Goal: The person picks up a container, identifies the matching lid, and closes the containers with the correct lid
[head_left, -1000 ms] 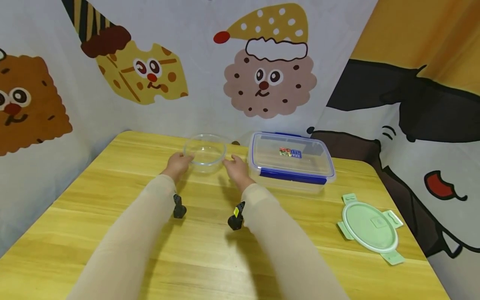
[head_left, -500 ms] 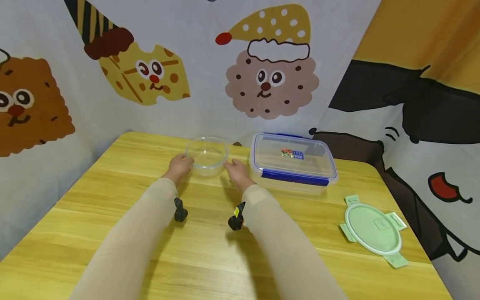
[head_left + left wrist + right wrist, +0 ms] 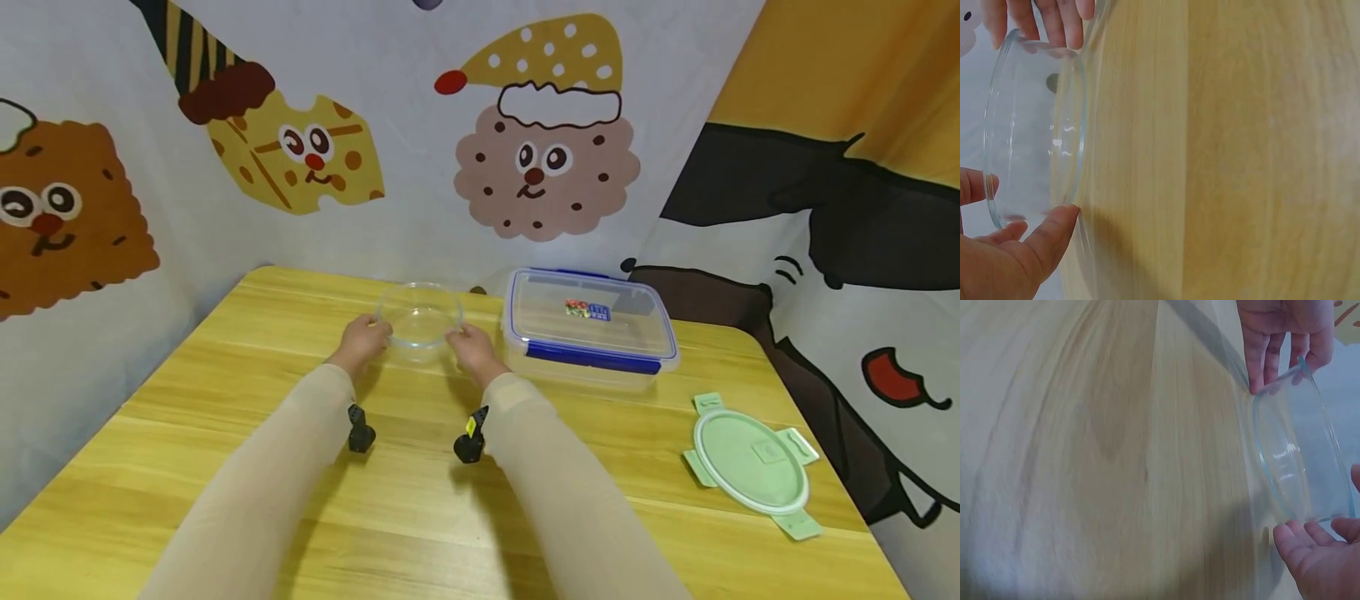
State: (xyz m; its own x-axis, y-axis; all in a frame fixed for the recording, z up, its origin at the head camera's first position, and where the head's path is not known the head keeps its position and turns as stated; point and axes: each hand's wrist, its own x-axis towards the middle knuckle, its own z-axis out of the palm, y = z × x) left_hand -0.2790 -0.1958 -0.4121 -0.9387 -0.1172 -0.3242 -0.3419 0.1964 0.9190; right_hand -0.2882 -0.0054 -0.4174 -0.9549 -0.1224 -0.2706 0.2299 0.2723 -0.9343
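A round clear glass bowl [image 3: 420, 343] is held between my two hands near the back of the table. My left hand [image 3: 362, 343] grips its left side. On the opposite side, my right hand [image 3: 474, 348] holds the bowl in the same way. In the left wrist view, left fingers [image 3: 1050, 240] lie along the glass wall [image 3: 1029, 131] and base edge, and a digit reaches over the rim. The right wrist view has right fingertips [image 3: 1291, 534] at the bowl's lower edge, with the bowl close over the wood.
Right of the bowl stands a clear rectangular storage box [image 3: 592, 321] with blue clips. A pale green round lid [image 3: 750, 460] with flaps lies near the right edge of the wooden table [image 3: 420, 517]. A printed cloth [image 3: 420, 242] hangs behind the table.
The bowl has come slightly nearer to me, with both hands still on it. The whole head view has shifted a little; the storage box and green lid stay in place on the table.
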